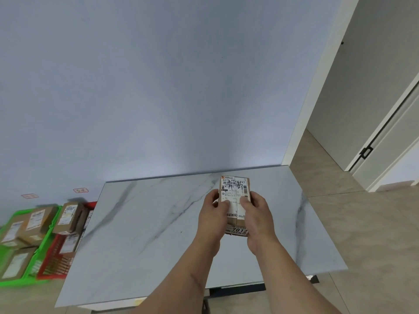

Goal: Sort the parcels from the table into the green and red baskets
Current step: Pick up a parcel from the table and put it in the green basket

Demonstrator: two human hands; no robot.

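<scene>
Both hands, left hand [213, 209] and right hand [256, 211], grip one labelled parcel [235, 189] (thumbs on top) above the tabletop's [147, 223] far right corner.

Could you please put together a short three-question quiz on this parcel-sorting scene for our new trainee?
1. True or false: both hands grip one parcel above the table.
2. Which basket is farthest to the person's left? A) red basket B) green basket
3. Fill in: the baskets stand on the ____.

Key: 1 true: left hand, right hand. 2 B: green basket, red basket beside it. 3 floor.
</scene>
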